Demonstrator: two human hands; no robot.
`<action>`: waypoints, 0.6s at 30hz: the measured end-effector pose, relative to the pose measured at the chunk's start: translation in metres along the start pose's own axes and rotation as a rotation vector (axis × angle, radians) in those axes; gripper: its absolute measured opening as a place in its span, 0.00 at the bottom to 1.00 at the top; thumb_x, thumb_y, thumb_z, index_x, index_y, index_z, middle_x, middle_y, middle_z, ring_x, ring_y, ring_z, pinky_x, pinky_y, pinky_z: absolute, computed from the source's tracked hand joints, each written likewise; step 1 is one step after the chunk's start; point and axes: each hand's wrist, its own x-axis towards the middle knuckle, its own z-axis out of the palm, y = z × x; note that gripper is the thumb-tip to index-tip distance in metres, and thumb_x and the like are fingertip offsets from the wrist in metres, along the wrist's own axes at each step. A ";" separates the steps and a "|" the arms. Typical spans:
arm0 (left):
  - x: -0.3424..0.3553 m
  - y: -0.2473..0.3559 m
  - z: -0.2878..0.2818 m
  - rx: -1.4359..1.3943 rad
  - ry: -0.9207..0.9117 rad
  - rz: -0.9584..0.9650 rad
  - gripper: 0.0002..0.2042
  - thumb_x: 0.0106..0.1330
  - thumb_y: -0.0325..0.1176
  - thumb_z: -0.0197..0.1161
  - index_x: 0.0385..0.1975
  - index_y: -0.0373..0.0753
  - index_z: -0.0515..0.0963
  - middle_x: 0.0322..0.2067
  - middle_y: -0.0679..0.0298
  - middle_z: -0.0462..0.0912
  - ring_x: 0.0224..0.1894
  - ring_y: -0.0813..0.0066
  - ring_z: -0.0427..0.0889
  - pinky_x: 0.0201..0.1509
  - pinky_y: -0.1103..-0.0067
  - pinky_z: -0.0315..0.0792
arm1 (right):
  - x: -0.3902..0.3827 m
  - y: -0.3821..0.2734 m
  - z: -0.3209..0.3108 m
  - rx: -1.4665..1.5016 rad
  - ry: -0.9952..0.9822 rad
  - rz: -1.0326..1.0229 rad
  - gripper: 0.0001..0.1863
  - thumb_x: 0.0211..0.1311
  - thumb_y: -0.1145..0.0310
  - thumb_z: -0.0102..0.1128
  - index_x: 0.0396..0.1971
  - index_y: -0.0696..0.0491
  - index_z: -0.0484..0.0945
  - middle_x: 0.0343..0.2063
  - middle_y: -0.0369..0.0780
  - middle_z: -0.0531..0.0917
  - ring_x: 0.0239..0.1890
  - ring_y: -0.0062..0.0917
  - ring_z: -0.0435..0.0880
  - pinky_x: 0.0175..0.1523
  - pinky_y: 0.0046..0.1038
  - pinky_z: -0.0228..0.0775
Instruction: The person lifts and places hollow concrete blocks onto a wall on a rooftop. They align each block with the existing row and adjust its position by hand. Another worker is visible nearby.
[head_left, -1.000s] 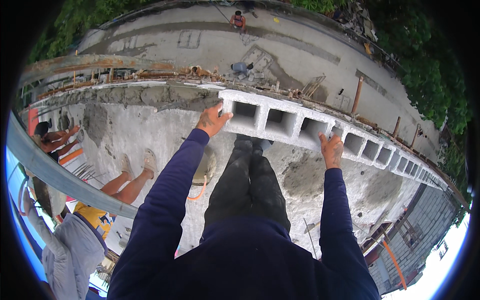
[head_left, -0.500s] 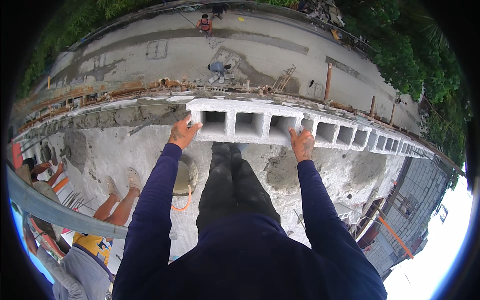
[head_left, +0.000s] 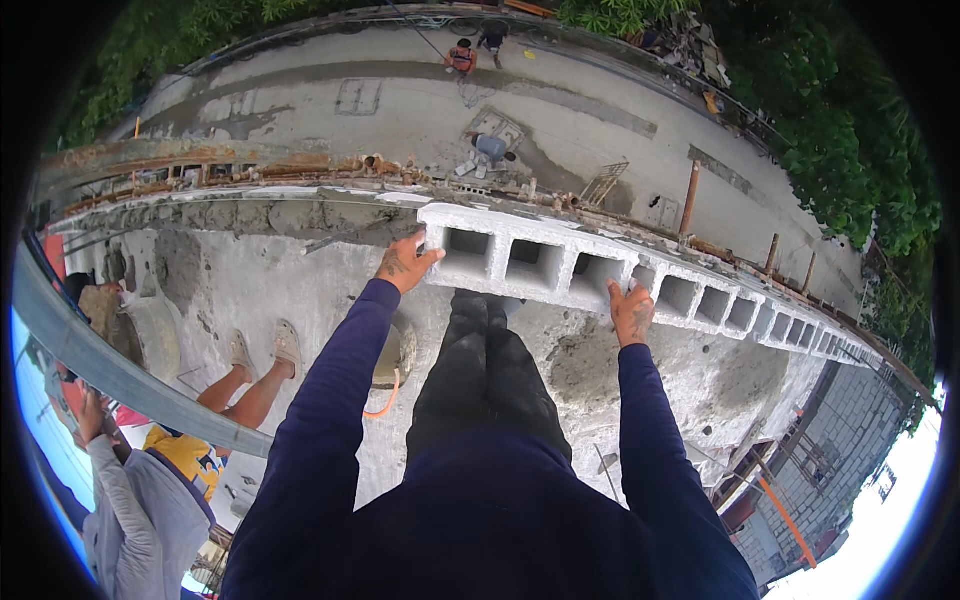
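Observation:
A pale grey hollow concrete block (head_left: 520,226) sits at the left end of a row of similar blocks (head_left: 697,275) on the wall. My left hand (head_left: 408,262) grips its left end, with thumb and fingers on either side of the end wall. My right hand (head_left: 631,312) holds the right end, close to the joint with the neighbouring block. The cavities of the block face me. Wet mortar (head_left: 330,217) covers the wall top left of the block. Below my left forearm stands a bucket (head_left: 396,350) with an orange handle, partly hidden by my sleeve.
A curved metal rail (head_left: 135,372) crosses the left side. Beyond it is a person (head_left: 135,510) in grey sleeves, and sandaled feet (head_left: 287,348) stand nearby. Rusty pipes (head_left: 300,172) run along the wall's outer side. Several people are on the street (head_left: 420,110) far below.
The view has shifted, so the whole scene sits further right and slightly lower. Both hands keep their hold on the block. The person in grey sleeves at left has raised an arm.

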 end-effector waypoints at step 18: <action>-0.021 -0.019 0.008 -0.275 0.109 -0.010 0.34 0.57 0.51 0.59 0.57 0.31 0.65 0.55 0.47 0.69 0.58 0.52 0.68 0.62 0.69 0.61 | 0.043 0.019 -0.012 -0.116 -0.300 -0.071 0.35 0.40 0.49 0.69 0.36 0.68 0.77 0.33 0.56 0.81 0.41 0.44 0.81 0.48 0.35 0.71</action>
